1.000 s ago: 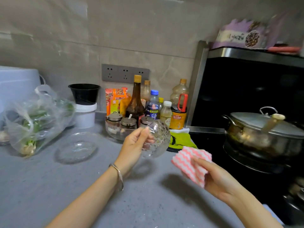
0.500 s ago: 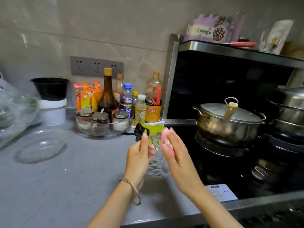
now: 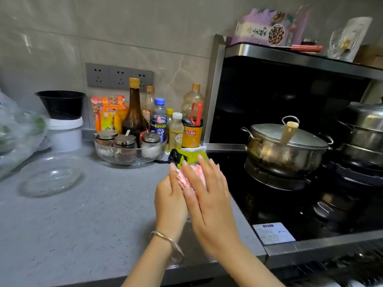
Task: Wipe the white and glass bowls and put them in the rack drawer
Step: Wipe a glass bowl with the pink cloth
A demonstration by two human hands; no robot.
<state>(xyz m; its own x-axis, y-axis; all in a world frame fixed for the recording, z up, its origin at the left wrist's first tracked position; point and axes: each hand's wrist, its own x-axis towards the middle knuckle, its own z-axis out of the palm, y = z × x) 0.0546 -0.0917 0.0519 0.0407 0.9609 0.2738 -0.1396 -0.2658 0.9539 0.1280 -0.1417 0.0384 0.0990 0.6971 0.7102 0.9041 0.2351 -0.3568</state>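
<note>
Pink-and-white striped cloth [image 3: 184, 179] sits squeezed between the person's 2 hands, held above the front edge of the grey counter [image 3: 93, 214], right beside the black stove [image 3: 269, 206]. The right hand [image 3: 209, 204] lies with its fingers nearly straight, flat against the cloth and pressing it toward the other palm. The left hand [image 3: 169, 201], a silver bracelet [image 3: 165, 239] on its wrist, curls round the glass bowl [image 3: 188, 218], thumb pointing up. The bowl is almost wholly hidden, with only a sliver of it showing low between the hands. Farther left a clear glass dish [image 3: 50, 175] rests on the counter. Behind the hands stands a glass tray [image 3: 128, 158] with 3 lidded jars, and a steel pot [image 3: 286, 150] sits on the stove.
</note>
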